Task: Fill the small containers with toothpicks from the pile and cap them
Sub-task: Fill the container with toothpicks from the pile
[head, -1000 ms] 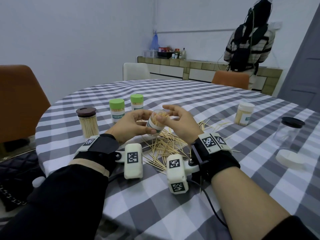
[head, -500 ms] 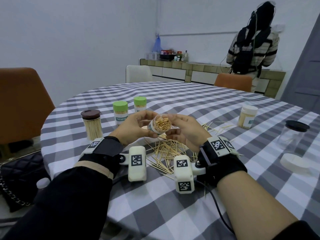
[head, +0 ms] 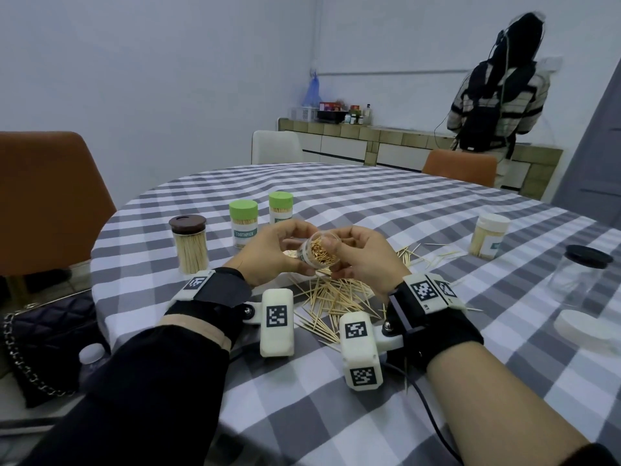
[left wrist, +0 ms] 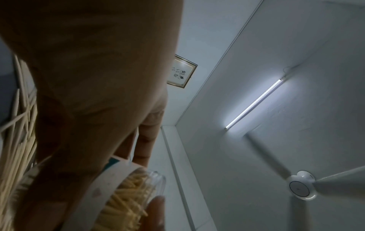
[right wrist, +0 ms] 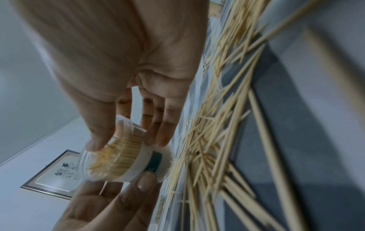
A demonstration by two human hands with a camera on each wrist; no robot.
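grey-and-white checked cloth point(head: 336, 203) covers the round table where i sit, and a pile of toothpicks point(head: 331, 297) lies loose on it just below my hands. my left hand point(head: 268, 255) grips the small container point(head: 316, 252) by its labelled body, thumb and fingers curled round it, holding it tilted above the pile with its open mouth turned toward me. it is packed with toothpicks, their tips showing at the mouth (no cap on it). my right hand point(head: 364, 258) pinches the clear upper part of the same container, thumb on the near rim and fingers along the far side; in the right wrist view that thumb point(right wrist: 102, 125) lies across the clear neck.

farther off on the left stand a brown-lidded jar point(head: 189, 243) of toothpicks and two green-capped containers point(head: 243, 222) side by side, all upright. at the far right a white-capped container point(head: 489, 238) stands with a few stray toothpicks beside it. nearer on the right are a clear jar with a black lid point(head: 578, 277) and, just in front of it, a white cap point(head: 583, 327) lying flat on the cloth. another person point(head: 494, 95) stands at the counter by the far wall.
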